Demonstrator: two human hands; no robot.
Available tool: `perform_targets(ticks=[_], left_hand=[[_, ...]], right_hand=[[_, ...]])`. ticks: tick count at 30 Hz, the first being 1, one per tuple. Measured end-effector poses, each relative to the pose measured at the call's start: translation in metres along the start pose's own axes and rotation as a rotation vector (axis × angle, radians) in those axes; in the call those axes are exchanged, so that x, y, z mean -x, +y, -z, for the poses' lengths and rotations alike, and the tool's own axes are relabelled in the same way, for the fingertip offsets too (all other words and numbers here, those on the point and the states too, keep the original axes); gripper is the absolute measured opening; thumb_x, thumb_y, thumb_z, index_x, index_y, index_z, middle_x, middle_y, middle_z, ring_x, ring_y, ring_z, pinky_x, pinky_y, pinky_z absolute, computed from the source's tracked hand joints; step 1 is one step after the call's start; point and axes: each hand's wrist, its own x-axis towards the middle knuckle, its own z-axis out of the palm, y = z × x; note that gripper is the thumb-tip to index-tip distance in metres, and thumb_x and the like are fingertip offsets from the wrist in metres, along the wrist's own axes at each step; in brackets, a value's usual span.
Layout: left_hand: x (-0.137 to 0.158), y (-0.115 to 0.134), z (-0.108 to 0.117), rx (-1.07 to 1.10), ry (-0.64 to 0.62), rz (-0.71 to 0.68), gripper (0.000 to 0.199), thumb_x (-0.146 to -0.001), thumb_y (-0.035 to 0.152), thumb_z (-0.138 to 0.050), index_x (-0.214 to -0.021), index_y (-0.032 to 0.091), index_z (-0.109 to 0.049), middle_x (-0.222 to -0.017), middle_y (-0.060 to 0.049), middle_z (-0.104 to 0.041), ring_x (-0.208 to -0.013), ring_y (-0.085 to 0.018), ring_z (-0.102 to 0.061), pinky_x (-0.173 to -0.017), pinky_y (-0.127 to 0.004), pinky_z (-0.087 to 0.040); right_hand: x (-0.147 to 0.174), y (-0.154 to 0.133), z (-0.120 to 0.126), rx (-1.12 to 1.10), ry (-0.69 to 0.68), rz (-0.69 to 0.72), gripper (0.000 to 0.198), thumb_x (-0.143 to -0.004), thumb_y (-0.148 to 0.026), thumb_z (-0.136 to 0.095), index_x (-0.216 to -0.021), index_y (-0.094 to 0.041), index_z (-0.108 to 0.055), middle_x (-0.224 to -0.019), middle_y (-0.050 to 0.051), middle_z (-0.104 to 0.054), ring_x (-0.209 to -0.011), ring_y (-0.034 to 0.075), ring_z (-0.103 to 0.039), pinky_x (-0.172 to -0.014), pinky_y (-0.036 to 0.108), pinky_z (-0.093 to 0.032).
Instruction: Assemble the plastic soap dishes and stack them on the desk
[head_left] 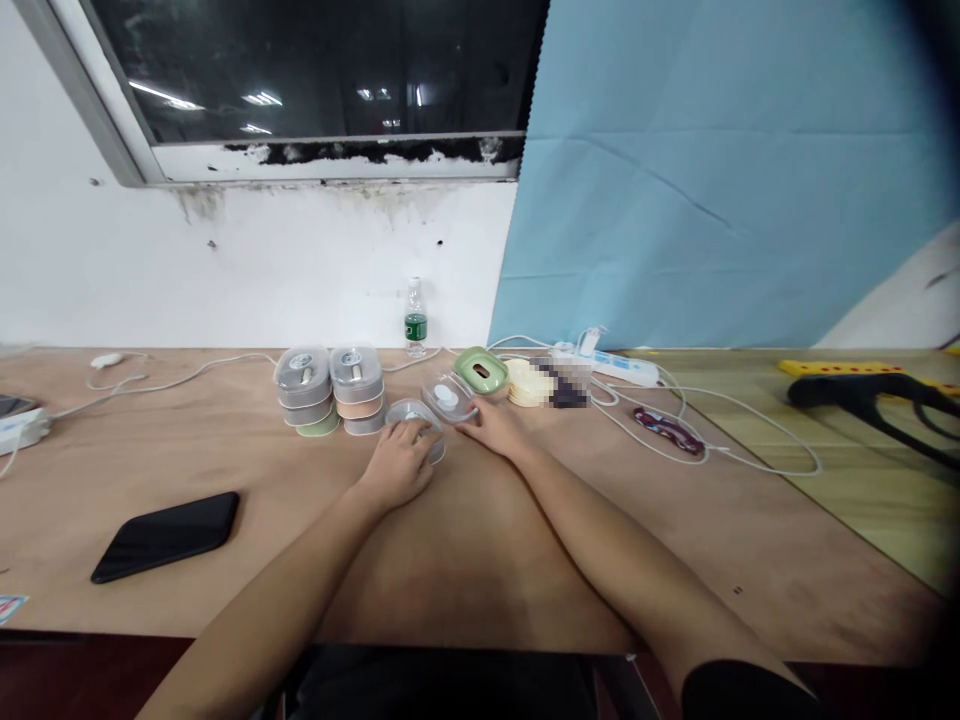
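My left hand [399, 462] is over a small rounded plastic box [409, 410] with a clear top, its fingers curled over the near side and partly hiding it. My right hand [493, 428] pinches the near right edge of a clear plastic lid [444, 392] with a white round part in it. Just behind that lid is a green rounded plastic piece [481, 369] with an oval opening. Left of my hands stand two stacks of similar clear-topped boxes, a left stack [303, 385] and a right stack [358, 385], with grey, green and orange layers.
Pale yellow pieces [529, 385] are stacked right of the green piece. A water bottle [415, 320] stands by the wall. A black phone [166, 535] lies at the left front. A white power strip [622, 368], cables and a dark red patterned item [667, 430] lie at the right.
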Motion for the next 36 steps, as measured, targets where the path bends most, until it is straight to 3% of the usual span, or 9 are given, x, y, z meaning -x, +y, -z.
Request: perform_targets(ticks=[6, 12, 19, 26, 30, 33, 36], left_hand=[[0.000, -0.008, -0.006, -0.042, -0.011, 0.012, 0.050, -0.080, 0.013, -0.048, -0.129, 0.023, -0.050, -0.136, -0.011, -0.048, -0.129, -0.026, -0.040, -0.110, -0.050, -0.023], [-0.008, -0.019, -0.016, -0.117, 0.052, 0.120, 0.046, -0.087, 0.010, -0.039, -0.129, 0.023, -0.050, -0.136, -0.012, -0.049, -0.129, -0.026, -0.040, -0.102, -0.045, -0.033], [-0.009, -0.015, -0.012, -0.101, 0.058, 0.163, 0.044, -0.086, 0.026, -0.051, -0.130, 0.024, -0.050, -0.138, -0.011, -0.048, -0.128, -0.028, -0.040, -0.100, -0.044, -0.033], [-0.006, -0.004, 0.002, -0.065, 0.102, 0.140, 0.031, -0.089, 0.038, -0.049, -0.113, 0.025, -0.063, -0.109, -0.008, -0.064, -0.104, -0.025, -0.054, -0.106, -0.048, -0.024], [-0.003, -0.004, 0.008, -0.020, 0.096, 0.055, 0.032, -0.091, 0.042, -0.044, -0.103, 0.023, -0.068, -0.096, -0.008, -0.065, -0.098, -0.023, -0.056, -0.102, -0.044, -0.031], [-0.001, -0.005, 0.009, 0.025, 0.070, 0.003, 0.033, -0.089, 0.042, -0.048, -0.111, 0.023, -0.065, -0.112, -0.010, -0.063, -0.106, -0.024, -0.054, -0.097, -0.041, -0.037], [-0.001, -0.007, 0.007, 0.035, 0.026, -0.009, 0.038, -0.086, 0.041, -0.055, -0.120, 0.025, -0.059, -0.128, -0.009, -0.057, -0.116, -0.025, -0.050, -0.103, -0.044, -0.033]], right_hand=[[0.034, 0.001, 0.015, -0.025, -0.031, 0.087, 0.036, -0.075, -0.049, -0.064, -0.099, -0.023, -0.061, -0.069, 0.000, -0.061, -0.067, 0.017, -0.055, -0.060, 0.025, -0.033], [0.047, 0.006, 0.025, -0.080, -0.046, 0.068, 0.032, -0.083, -0.047, -0.056, -0.103, -0.022, -0.062, -0.064, -0.002, -0.060, -0.062, 0.015, -0.055, -0.058, 0.025, -0.033], [0.043, 0.001, 0.025, -0.101, -0.060, 0.078, 0.033, -0.083, -0.049, -0.056, -0.100, -0.023, -0.065, -0.068, -0.001, -0.063, -0.064, 0.014, -0.056, -0.059, 0.024, -0.034], [0.042, 0.002, 0.025, -0.106, -0.067, 0.071, 0.031, -0.082, -0.048, -0.057, -0.098, -0.022, -0.065, -0.065, -0.001, -0.063, -0.062, 0.014, -0.056, -0.058, 0.024, -0.034], [0.041, 0.002, 0.025, -0.112, -0.061, 0.073, 0.030, -0.082, -0.047, -0.058, -0.098, -0.023, -0.065, -0.065, -0.002, -0.063, -0.062, 0.014, -0.056, -0.058, 0.024, -0.034], [0.041, 0.001, 0.024, -0.110, -0.058, 0.075, 0.031, -0.082, -0.048, -0.057, -0.098, -0.023, -0.065, -0.066, -0.002, -0.063, -0.062, 0.014, -0.056, -0.058, 0.024, -0.034], [0.041, 0.001, 0.024, -0.104, -0.060, 0.069, 0.032, -0.082, -0.049, -0.057, -0.098, -0.023, -0.065, -0.065, -0.002, -0.062, -0.061, 0.014, -0.055, -0.058, 0.024, -0.034]])
